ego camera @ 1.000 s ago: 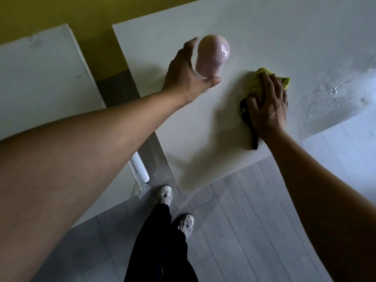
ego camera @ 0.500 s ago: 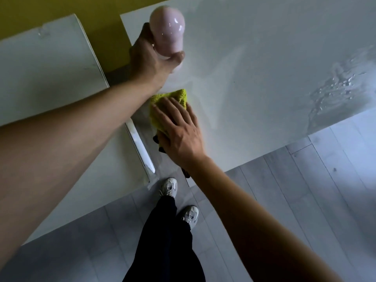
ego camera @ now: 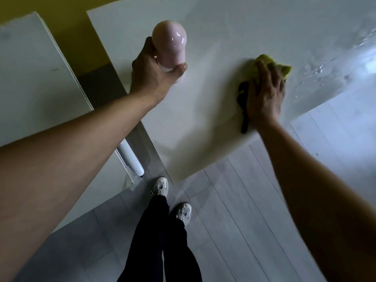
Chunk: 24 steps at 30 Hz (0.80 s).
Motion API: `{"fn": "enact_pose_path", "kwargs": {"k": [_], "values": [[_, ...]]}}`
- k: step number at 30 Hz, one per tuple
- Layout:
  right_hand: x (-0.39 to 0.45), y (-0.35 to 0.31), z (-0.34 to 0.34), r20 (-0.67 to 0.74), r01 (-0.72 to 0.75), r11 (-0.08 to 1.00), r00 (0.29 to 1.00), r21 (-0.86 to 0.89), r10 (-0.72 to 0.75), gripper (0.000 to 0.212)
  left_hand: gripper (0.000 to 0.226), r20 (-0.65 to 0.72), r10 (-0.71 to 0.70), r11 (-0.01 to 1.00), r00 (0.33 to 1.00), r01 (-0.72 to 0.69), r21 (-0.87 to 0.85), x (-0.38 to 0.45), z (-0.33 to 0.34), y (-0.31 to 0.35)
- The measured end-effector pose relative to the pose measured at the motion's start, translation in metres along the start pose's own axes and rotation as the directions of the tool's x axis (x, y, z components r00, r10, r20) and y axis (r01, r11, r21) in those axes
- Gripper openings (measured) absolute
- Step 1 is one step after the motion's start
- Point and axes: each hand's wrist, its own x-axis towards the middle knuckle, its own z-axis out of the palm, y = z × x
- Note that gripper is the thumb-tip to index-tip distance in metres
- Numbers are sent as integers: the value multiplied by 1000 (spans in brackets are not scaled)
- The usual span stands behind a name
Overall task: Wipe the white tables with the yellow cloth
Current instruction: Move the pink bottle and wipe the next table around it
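Yellow cloth (ego camera: 272, 65) back rightward, near wet patch (ego camera: 325, 72)

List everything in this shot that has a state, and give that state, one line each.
Yellow cloth: bunched, pressed flat on the table under the right hand.
Right hand: fingers spread straight, pressing the cloth.
Left hand: gripping the pink bottle.
Pink bottle: upright, held; whether it touches the table cannot be told.
Right white table: wet, droplets at its right end.
Left white table: looks dry.
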Motion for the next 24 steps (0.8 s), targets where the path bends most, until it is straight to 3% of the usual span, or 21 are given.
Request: {"fn": "enact_pose_path", "kwargs": {"k": [4, 7, 12, 14, 18, 24], "values": [[-92, -54, 27, 64, 210, 976, 975, 60, -214, 58, 74, 28, 21, 1000, 999, -20, -9, -1, 5, 5], [-174, -107, 47, 156, 424, 900, 887, 98, -435, 62, 75, 41, 22, 1000, 999, -22, 7, -3, 8, 10], [-181, -100, 41, 215, 533, 842, 815, 85, -538, 62, 78, 46, 32, 999, 998, -34, 40, -7, 8, 11], [-165, -76, 32, 172, 466, 880, 863, 88, -475, 61, 77, 66, 34, 999, 997, -36, 37, -12, 8, 9], [-112, -7, 9, 17, 195, 981, 981, -12, -195, 57, 75, 61, 57, 998, 996, -58, 16, -32, 11, 6], [-26, 35, -15, -79, -97, 994, 993, -55, 92, 58, 76, 51, 98, 994, 994, -96, -45, -53, 26, -5]]}}
